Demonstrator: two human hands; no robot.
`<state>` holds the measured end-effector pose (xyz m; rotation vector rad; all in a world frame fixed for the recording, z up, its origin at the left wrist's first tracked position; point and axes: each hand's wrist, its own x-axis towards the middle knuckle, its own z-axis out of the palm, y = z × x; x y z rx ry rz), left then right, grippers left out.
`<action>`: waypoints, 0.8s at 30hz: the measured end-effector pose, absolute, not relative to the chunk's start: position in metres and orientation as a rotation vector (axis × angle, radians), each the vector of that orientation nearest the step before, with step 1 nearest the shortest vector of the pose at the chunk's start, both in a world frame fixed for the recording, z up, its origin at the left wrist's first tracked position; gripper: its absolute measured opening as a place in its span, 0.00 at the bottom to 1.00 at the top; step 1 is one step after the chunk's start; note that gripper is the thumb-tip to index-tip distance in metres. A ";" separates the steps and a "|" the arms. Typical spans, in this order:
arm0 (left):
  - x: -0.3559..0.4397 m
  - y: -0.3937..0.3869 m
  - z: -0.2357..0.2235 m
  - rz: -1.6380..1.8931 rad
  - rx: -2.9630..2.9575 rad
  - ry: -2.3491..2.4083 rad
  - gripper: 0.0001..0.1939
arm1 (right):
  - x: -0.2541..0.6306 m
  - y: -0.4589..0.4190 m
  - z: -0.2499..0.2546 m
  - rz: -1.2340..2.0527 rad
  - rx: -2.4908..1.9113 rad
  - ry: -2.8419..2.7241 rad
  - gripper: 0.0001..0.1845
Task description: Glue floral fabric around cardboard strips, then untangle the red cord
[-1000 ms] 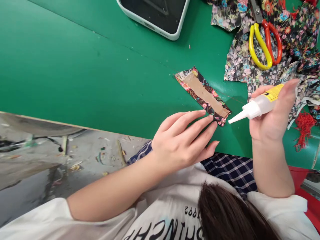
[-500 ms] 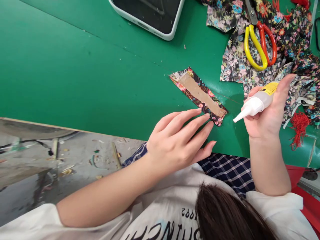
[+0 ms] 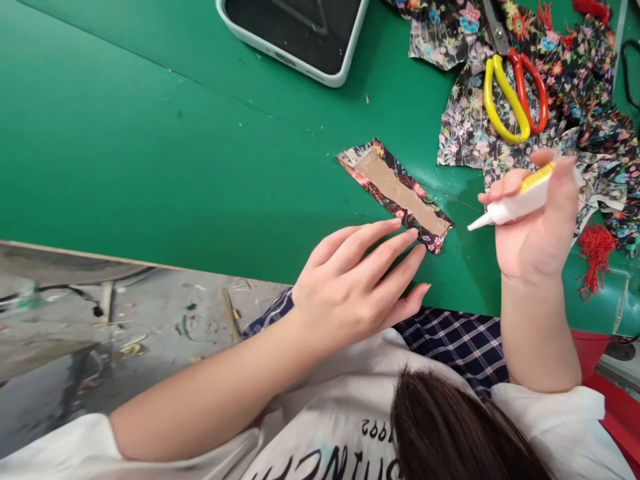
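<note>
Right hand [image 3: 533, 243] holds a white nozzle bottle [image 3: 517, 205] beside the floral strip [image 3: 403, 193]; left hand [image 3: 355, 283], loosely spread, rests its fingertips at the strip's near edge.

The bottle [image 3: 524, 202] looks plastic, the strip [image 3: 400, 192] cloth-edged, the tabletop [image 3: 200, 153] glossy.

There are two bare hands, one left hand [image 3: 350, 287] and one right hand [image 3: 530, 237]; one white nozzled bottle with a yellow label [image 3: 523, 204]; one dark floral fabric strip [image 3: 418, 191]; one brown cardboard piece [image 3: 399, 190]; one pair of yellow-and-red-handled scissors [image 3: 518, 75]; one white-rimmed black rectangular object [image 3: 290, 33]; one green table [image 3: 150, 147].
</note>
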<state>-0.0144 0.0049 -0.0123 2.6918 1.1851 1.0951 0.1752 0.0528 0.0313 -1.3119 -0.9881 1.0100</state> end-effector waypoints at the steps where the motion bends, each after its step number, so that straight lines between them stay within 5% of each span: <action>1: -0.014 0.005 -0.013 1.100 2.693 1.188 0.13 | 0.176 0.053 0.031 1.054 -1.298 -0.986 0.16; 24: -0.014 0.004 -0.014 1.099 2.668 1.175 0.13 | 0.173 0.049 0.041 1.251 -1.426 -1.135 0.23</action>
